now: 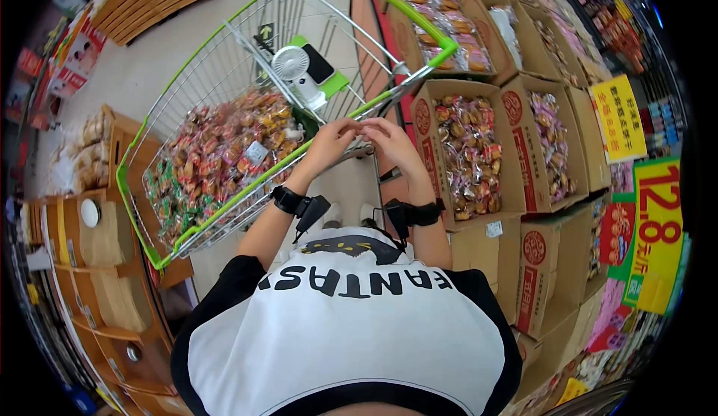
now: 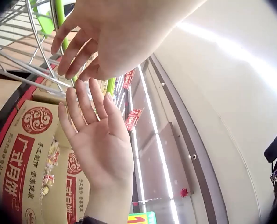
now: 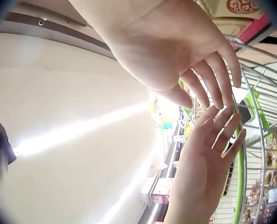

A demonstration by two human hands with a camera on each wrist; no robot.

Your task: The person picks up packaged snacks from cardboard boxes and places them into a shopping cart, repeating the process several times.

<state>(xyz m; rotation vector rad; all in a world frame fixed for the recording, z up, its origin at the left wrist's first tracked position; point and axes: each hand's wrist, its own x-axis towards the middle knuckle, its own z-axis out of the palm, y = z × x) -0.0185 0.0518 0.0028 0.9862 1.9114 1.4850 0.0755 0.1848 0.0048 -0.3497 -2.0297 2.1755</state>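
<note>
White-fronted shirt nearest; both hands ungripped beside the shopping cart

Left hand and right hand hold nothing: fingers loosely extended, fingertips together or nearly so; actual contact cannot be told. Both lie near the green rail of the cart, which stands ahead and to the left, bearing wrapped snacks, a white fan and a dark phone. Sound technique, as judged from this pose: loose fingers, clear of the wire; for steering, palms well apart along the rail, with even pressure so the fan does not slide.
</note>
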